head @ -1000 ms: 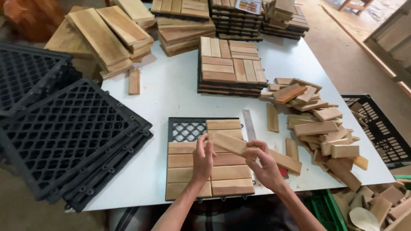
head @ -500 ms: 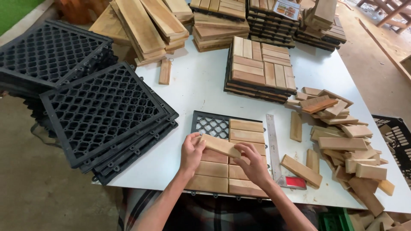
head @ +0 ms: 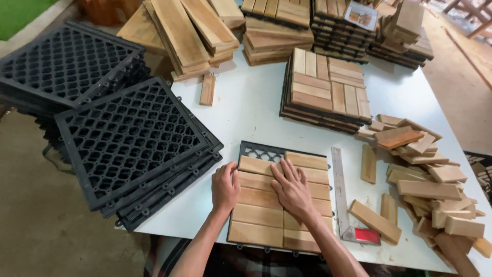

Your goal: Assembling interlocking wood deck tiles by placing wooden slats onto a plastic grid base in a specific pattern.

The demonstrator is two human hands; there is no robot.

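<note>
A black plastic grid base lies at the table's near edge, almost covered with pale wooden slats; only its far left corner shows bare grid. My left hand rests at the tile's left edge, fingers against the end of a slat in the upper left. My right hand lies flat, fingers spread, pressing on the slats in the tile's middle. Neither hand grips anything.
A metal square ruler with a red handle lies right of the tile. A heap of loose slats fills the right side. Stacked black grid bases overhang the left edge. Finished tiles and timber stacks stand behind on the white table.
The slat held above the tile by both hands now lies in the upper left row. My right hand has flattened onto the slats; my left has slid to the tile's edge.
</note>
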